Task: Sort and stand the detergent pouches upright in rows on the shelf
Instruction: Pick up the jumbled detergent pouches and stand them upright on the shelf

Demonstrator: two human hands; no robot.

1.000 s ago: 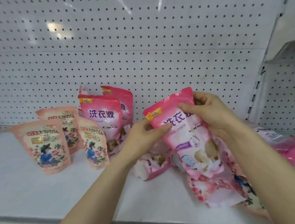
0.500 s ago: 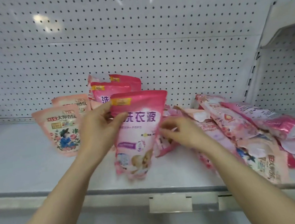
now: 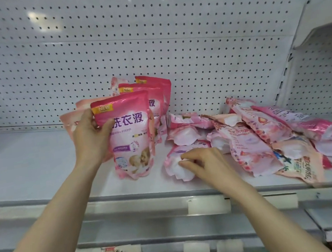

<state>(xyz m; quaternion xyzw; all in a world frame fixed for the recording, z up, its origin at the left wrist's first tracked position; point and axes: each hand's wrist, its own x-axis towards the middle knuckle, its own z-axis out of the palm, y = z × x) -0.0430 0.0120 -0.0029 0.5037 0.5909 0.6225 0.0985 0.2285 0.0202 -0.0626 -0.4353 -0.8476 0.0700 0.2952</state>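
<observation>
Our left hand (image 3: 90, 140) grips the pouch (image 3: 132, 135) by its upper left edge, thumb across the front, and holds it upright in front of the row (image 3: 156, 97), its base at or just above the shelf (image 3: 28, 166). Our right hand (image 3: 207, 165) curls its fingers round the white base of a flat pouch (image 3: 173, 163) at the near edge of the pile (image 3: 258, 134). We judge that letting go before the soft base sits flat could tip the pouch forward over the shelf lip or back into the row, and tugging the flat pouch could drag its neighbours off the front.
</observation>
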